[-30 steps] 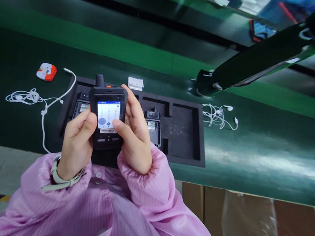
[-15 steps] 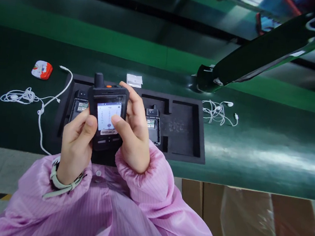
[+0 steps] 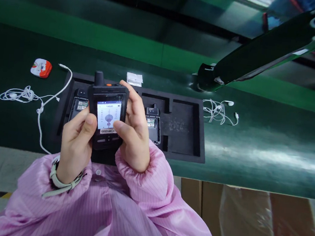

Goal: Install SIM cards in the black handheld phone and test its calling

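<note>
green bench (image 3: 256, 157), two hands (image 3: 76, 150) (image 3: 133, 138), one handset (image 3: 106, 115)

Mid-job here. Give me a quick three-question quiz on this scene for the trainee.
1. True or false: the left hand and right hand both hold the black handset.
2. What lies in the black foam tray to the right of the held handset? A: a roll of tape. B: another handset. C: a glove.
3. How many sets of white earphones lie beside the tray?

Key: 1 true; 2 B; 3 two.
</note>
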`<state>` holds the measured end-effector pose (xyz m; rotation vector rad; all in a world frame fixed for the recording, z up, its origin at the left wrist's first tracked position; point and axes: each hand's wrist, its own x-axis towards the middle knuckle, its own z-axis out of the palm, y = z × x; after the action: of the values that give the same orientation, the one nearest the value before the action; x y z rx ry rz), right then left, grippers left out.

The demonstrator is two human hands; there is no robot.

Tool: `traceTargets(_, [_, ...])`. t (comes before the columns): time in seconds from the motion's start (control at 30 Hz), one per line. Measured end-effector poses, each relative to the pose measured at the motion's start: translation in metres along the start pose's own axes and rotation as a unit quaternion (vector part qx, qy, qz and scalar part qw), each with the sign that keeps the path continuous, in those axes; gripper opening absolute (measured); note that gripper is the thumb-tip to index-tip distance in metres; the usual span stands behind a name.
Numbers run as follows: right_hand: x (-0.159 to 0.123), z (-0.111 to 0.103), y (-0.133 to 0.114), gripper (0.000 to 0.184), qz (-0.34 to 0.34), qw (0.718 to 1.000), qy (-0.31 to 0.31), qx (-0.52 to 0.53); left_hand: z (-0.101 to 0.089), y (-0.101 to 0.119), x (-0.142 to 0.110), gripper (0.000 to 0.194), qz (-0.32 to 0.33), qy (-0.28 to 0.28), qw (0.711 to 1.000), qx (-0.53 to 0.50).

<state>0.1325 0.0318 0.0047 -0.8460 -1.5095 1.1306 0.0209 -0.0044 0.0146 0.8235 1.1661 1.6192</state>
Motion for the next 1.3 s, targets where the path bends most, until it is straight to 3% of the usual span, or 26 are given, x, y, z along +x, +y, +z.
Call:
traceTargets(0.27, [0.001, 0.004, -0.004, 0.068, 0.027, 0.999, 0.024, -0.028, 0.001, -0.002, 0.000, 0.029, 0.019, 0.001, 0.998, 0.052])
traceTargets(0.43, [-0.001, -0.001, 0.004, 0.068, -0.001, 1.000, -0.004, -0.013, -0.002, -0.003, 0.002, 0.024, -0.016, -0.007, 1.000, 0.008])
traceTargets(0.6, [-0.002, -0.004, 0.006, 0.072, 0.020, 0.999, -0.030, 0.003, -0.002, -0.001, 0.003, 0.021, -0.040, -0.031, 0.999, -0.005])
traceTargets(0.73, [-0.002, -0.003, 0.005, 0.072, 0.012, 0.999, -0.031, 0.041, 0.001, 0.001, 0.003, 0.022, -0.038, -0.041, 0.998, -0.019])
traceTargets(0.93, [-0.001, -0.002, 0.003, 0.065, 0.030, 0.999, -0.011, 0.016, 0.002, 0.004, 0.003, 0.021, -0.033, -0.053, 0.998, -0.033])
traceTargets(1.07, [0.000, 0.002, -0.002, 0.076, 0.039, 0.999, -0.011, 0.006, 0.003, 0.005, 0.003, 0.027, -0.011, -0.043, 0.998, -0.035])
traceTargets(1.17, [0.001, 0.004, -0.004, 0.081, 0.043, 0.998, 0.009, 0.049, 0.002, 0.003, 0.005, 0.044, 0.009, -0.034, 0.999, -0.040])
traceTargets(1.3, [0.003, 0.003, -0.004, 0.078, 0.042, 0.989, 0.004, 0.143, 0.001, -0.002, 0.006, 0.035, 0.000, -0.032, 0.998, -0.048])
